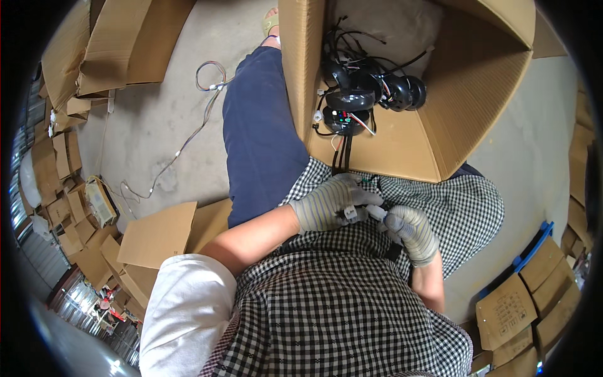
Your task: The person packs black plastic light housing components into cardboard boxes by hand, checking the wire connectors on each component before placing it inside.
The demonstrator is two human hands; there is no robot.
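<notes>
Both my hands wear grey striped gloves and meet over my lap, just below a tilted open cardboard box. My left hand is closed on a white plug connector. Close against it, my right hand pinches another white plug connector; whether the two connectors touch I cannot tell. Black cables run from the box down to my left hand. Inside the box lie several glossy black rounded units with tangled wires. One has small coloured sockets on its face.
A thin multicoloured wire lead lies across the concrete floor to my left, plugged toward a small box-shaped unit. Open cartons stand at the far left. Folded cardboard is beside my left arm. More cartons sit at the lower right.
</notes>
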